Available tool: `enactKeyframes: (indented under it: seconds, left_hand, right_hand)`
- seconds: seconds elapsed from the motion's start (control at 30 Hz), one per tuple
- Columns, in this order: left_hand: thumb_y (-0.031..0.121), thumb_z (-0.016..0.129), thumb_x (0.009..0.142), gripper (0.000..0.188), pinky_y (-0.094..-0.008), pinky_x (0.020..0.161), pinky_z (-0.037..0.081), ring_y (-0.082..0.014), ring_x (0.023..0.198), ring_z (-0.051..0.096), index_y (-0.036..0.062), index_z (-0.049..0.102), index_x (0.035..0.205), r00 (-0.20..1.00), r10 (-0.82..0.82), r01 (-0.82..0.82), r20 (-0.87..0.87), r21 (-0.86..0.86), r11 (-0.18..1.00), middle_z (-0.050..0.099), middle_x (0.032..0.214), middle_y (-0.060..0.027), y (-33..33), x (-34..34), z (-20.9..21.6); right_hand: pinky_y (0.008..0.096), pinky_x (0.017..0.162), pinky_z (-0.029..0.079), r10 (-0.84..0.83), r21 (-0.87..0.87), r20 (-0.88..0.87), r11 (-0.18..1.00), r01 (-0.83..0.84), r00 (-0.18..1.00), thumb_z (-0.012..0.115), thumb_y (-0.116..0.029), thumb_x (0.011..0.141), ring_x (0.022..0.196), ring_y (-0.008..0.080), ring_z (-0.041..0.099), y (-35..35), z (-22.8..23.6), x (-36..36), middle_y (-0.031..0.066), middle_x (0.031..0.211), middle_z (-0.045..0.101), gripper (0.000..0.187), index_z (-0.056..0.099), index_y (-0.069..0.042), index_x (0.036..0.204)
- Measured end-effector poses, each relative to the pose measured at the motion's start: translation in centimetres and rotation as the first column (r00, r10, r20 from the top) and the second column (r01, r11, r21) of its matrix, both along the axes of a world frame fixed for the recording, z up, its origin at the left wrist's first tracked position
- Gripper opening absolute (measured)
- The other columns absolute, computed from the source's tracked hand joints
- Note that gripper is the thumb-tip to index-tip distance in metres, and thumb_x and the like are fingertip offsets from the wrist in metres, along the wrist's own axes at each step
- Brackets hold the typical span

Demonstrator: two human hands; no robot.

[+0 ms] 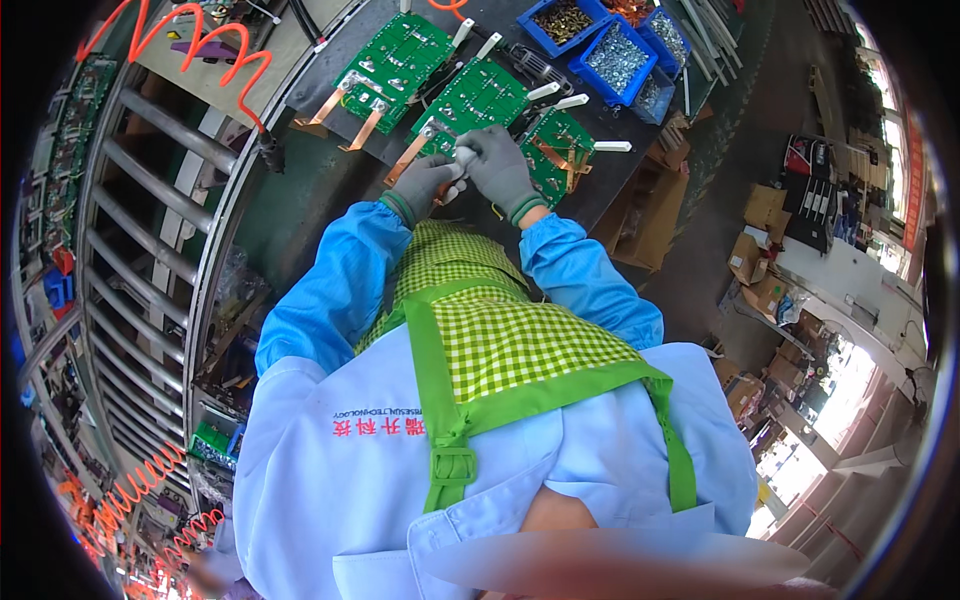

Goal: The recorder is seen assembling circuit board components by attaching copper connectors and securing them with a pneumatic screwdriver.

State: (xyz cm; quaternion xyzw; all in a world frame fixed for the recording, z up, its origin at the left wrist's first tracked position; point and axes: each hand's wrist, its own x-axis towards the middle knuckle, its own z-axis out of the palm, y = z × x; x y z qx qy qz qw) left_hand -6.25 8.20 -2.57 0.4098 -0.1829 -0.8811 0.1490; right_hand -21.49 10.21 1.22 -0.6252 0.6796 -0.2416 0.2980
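Note:
Both my hands wear grey gloves and meet at the near edge of the middle green circuit board. My left hand is closed beside a copper strip that sticks out from this board. Bent fingers of my right hand pinch close to the left fingertips. Whatever lies between the fingers is too small and covered to make out. Another green board with copper strips lies to the left. A third board, with crossed copper strips, is just right of my right hand.
Blue bins of screws and small metal parts stand at the table's far right. An orange coiled hose hangs at the left, above a roller conveyor. A cardboard box sits beside the dark table's right edge.

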Motion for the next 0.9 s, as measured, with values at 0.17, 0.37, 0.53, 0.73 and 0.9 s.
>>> enactKeyframes:
  seconds: [0.17, 0.37, 0.53, 0.73, 0.9]
  left_hand:
    - [0.015, 0.058, 0.085, 0.022, -0.0185, 0.054, 0.047, -0.0125, 0.075, 0.058, 0.0011, 0.054, 0.102, 0.998, -0.040, 0.040, 0.044, 0.012, 0.999, 0.058, 0.091, -0.0070, -0.3, 0.0, 1.0]
    - [0.013, 0.057, 0.085, 0.019, -0.0192, 0.053, 0.048, -0.0131, 0.074, 0.058, -0.0011, 0.055, 0.098, 0.999, 0.007, -0.008, 0.033, 0.016, 1.000, 0.058, 0.088, -0.0074, -0.1, -0.3, 1.4]
    - [0.015, 0.057, 0.085, 0.019, -0.0191, 0.053, 0.048, -0.0125, 0.073, 0.059, -0.0002, 0.055, 0.096, 0.998, -0.028, 0.030, 0.062, -0.020, 0.999, 0.059, 0.088, -0.0065, -0.1, -0.3, 1.1]
    - [0.016, 0.057, 0.086, 0.019, -0.0189, 0.054, 0.048, -0.0120, 0.073, 0.059, 0.0000, 0.056, 0.097, 1.000, 0.014, -0.013, 0.022, -0.049, 0.999, 0.060, 0.087, -0.0062, 0.1, -0.5, -0.9]
    - [0.016, 0.057, 0.086, 0.020, -0.0186, 0.055, 0.049, -0.0132, 0.078, 0.060, 0.0000, 0.055, 0.099, 1.000, 0.019, -0.019, 0.005, -0.045, 0.999, 0.059, 0.091, -0.0066, 0.2, -0.3, -1.2]
  right_hand:
    - [0.0372, 0.069, 0.048, 0.050, -0.085, 0.102, 0.995, -0.042, 0.994, 0.061, -0.021, 0.078, 0.080, 0.0289, 0.058, -0.4, 0.3, -1.3, 0.0109, 0.083, 0.057, 0.015, 0.062, -0.009, 0.087]
    - [0.0377, 0.066, 0.049, 0.197, -0.149, -0.202, 0.962, -0.229, 0.959, 0.056, -0.022, 0.083, 0.080, 0.0282, 0.060, 0.8, 1.0, -2.2, 0.0091, 0.093, 0.058, 0.014, 0.058, -0.012, 0.093]
    - [0.0357, 0.065, 0.050, 0.216, -0.165, -0.294, 0.948, -0.272, 0.931, 0.058, -0.022, 0.081, 0.078, 0.0270, 0.060, 1.3, 0.6, -2.1, 0.0057, 0.092, 0.057, 0.013, 0.060, -0.014, 0.092]
    - [0.0362, 0.063, 0.049, 0.242, -0.158, -0.242, 0.946, -0.284, 0.939, 0.058, -0.022, 0.081, 0.078, 0.0263, 0.060, 1.2, 0.7, -1.7, 0.0044, 0.092, 0.057, 0.013, 0.061, -0.015, 0.091]
    - [0.0368, 0.065, 0.050, 0.130, -0.134, -0.154, 0.979, -0.151, 0.979, 0.058, -0.022, 0.081, 0.080, 0.0273, 0.060, 1.2, 1.0, -1.0, 0.0061, 0.093, 0.056, 0.012, 0.061, -0.015, 0.090]
